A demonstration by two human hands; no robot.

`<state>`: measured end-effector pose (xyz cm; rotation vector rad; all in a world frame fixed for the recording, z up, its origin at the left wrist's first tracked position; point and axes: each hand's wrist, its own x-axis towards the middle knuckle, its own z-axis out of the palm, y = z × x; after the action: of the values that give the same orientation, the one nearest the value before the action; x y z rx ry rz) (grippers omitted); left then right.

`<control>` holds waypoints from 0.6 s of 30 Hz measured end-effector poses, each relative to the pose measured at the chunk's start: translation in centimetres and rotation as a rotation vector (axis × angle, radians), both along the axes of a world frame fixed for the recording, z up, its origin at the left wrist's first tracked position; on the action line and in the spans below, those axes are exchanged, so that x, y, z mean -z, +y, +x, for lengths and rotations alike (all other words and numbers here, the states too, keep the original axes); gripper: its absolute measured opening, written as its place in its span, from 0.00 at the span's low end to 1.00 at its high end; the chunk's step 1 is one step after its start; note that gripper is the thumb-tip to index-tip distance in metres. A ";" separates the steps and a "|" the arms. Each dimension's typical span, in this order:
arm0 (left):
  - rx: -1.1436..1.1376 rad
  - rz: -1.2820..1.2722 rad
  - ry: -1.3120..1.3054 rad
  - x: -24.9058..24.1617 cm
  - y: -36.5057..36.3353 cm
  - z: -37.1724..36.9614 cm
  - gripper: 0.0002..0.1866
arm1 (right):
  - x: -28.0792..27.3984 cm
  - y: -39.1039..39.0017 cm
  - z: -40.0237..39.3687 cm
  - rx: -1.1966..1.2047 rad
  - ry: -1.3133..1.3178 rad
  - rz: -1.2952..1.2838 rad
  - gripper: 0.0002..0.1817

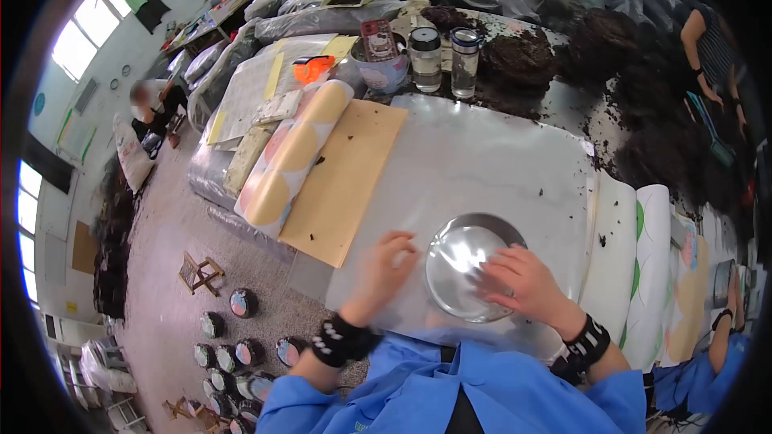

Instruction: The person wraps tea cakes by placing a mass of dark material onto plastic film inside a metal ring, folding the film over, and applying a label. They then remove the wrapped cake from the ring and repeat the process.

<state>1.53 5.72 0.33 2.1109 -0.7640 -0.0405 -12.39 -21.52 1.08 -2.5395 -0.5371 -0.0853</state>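
A round, shiny metal pan (458,261) lies on the grey sheet (482,153) in front of me. My right hand (519,280) is over the pan's right side, fingers spread and slightly blurred; whether they touch the metal is unclear. Just left of the pan is my left hand (388,269), its fingers curled and smeared by motion, apart from the rim. What it holds, if anything, cannot be made out. Both wrists wear black bands. Small dark crumbs dot the sheet.
A paper roll (301,145) and tan paper (362,169) lie to the left. Two clear bottles (465,64), a tub (379,72) and dark clumps (519,60) stand behind. Wrapped jars (243,303) and a stool (201,273) are on the floor. Other people are at both sides.
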 end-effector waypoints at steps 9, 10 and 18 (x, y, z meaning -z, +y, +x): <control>0.847 0.631 -0.059 5.3 10.1 6.7 0.11 | 4.9 1.7 -4.7 0.539 0.061 0.266 0.27; 0.853 0.633 0.051 5.7 10.1 7.1 0.11 | 4.8 2.0 -4.3 0.553 0.061 0.383 0.19; 0.895 0.540 -0.053 5.5 9.9 6.7 0.08 | 0.1 2.9 -8.3 0.302 0.023 0.389 0.17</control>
<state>8.19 15.61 -5.21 2.0631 -1.8304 -0.7413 -20.64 -18.66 1.01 -2.2152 -0.1077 -0.2451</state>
